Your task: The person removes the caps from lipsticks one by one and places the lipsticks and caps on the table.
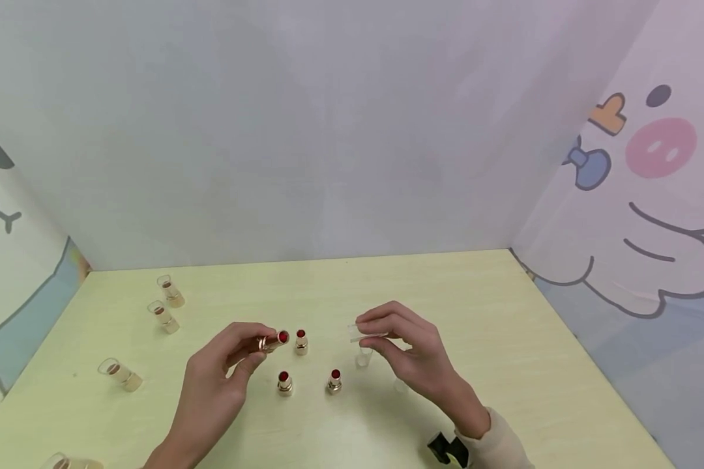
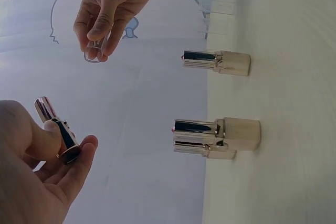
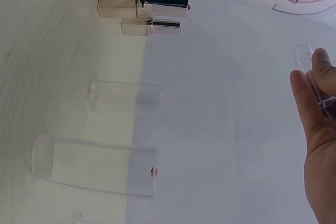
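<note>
Left hand (image 1: 214, 381) pinches a lipstick (image 1: 274, 341) low down, presumably sparing its red end (image 1: 283, 337), right hand (image 1: 407, 342) a clear cap (image 1: 354, 333), both above the tabletop (image 1: 446, 286), well in from its left edge, near which capped lipsticks (image 1: 120, 375) stand.

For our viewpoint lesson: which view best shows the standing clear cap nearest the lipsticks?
The right wrist view: the clear cap shows whole and largest. The head view has it small, faint, beside the right hand; left wrist, a faint outline.
</note>
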A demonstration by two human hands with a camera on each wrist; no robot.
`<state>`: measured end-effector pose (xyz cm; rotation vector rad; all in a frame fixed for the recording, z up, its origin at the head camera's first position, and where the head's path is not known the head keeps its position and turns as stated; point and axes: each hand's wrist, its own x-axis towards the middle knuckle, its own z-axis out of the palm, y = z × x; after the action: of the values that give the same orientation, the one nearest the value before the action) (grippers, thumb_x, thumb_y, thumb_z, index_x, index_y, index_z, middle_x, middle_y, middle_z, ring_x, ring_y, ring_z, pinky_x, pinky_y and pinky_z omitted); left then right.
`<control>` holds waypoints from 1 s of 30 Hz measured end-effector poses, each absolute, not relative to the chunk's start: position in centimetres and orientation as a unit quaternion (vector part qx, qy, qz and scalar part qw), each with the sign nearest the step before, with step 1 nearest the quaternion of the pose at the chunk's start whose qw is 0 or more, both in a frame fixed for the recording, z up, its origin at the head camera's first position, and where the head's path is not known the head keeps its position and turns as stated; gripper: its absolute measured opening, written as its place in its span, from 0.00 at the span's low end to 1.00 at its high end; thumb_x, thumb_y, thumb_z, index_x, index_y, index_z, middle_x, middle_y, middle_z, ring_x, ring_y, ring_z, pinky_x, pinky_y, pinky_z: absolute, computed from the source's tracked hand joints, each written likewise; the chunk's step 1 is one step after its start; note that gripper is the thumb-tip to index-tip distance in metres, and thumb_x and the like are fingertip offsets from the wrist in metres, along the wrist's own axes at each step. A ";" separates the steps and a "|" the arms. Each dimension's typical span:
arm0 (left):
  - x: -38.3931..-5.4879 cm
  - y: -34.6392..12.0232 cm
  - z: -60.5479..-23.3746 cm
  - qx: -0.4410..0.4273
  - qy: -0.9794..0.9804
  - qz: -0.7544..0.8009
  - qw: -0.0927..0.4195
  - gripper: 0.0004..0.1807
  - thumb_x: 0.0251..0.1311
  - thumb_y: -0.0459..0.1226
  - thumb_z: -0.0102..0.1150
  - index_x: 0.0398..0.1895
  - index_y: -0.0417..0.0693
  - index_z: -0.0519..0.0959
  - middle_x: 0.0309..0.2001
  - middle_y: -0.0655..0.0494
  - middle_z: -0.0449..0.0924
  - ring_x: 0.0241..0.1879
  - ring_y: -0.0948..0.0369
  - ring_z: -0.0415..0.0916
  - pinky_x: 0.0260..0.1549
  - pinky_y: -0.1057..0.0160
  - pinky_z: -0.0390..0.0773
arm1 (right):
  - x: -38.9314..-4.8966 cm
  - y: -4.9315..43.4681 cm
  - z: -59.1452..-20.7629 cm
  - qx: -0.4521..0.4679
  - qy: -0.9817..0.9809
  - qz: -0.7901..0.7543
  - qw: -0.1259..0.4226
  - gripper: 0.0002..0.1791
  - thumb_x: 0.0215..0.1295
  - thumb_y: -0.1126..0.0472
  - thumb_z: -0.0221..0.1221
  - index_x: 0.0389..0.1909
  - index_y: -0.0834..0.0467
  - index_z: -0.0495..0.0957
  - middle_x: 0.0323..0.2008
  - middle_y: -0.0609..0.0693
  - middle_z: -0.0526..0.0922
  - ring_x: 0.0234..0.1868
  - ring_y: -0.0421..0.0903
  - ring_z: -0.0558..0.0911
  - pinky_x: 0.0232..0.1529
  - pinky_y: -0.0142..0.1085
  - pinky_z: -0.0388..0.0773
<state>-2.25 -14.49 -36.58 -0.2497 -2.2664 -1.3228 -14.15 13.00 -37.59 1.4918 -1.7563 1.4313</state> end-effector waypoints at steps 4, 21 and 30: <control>-1.8 -14.9 -37.3 -0.060 -0.832 -0.495 0.243 0.26 0.55 0.17 0.68 0.49 0.54 0.83 0.44 0.62 0.87 0.44 0.69 0.88 0.48 0.76 0.83 | -14.2 12.8 -37.7 0.540 -0.635 0.511 0.212 0.14 0.58 0.75 0.72 0.44 0.63 0.84 0.44 0.59 0.86 0.41 0.47 0.88 0.39 0.27 0.87; -0.6 -17.2 -41.2 0.073 -0.903 -0.374 0.199 0.26 0.53 0.26 0.76 0.47 0.68 0.85 0.43 0.73 0.87 0.44 0.74 0.78 0.47 0.77 0.75 | -14.3 12.0 -38.6 0.537 -0.647 0.508 0.188 0.18 0.53 0.79 0.72 0.44 0.63 0.84 0.45 0.58 0.85 0.44 0.47 0.88 0.41 0.28 0.88; -0.8 -18.2 -43.2 0.086 -0.899 -0.413 0.116 0.20 0.54 0.26 0.75 0.46 0.56 0.84 0.43 0.63 0.89 0.40 0.74 0.85 0.44 0.71 0.85 | -14.3 11.7 -39.0 0.531 -0.658 0.503 0.180 0.21 0.51 0.80 0.73 0.45 0.60 0.84 0.46 0.57 0.85 0.44 0.48 0.88 0.42 0.29 0.88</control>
<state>-0.78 -18.20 -43.23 0.2516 -2.6334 -1.2078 -14.26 11.71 -38.95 1.5008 -1.8588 1.4223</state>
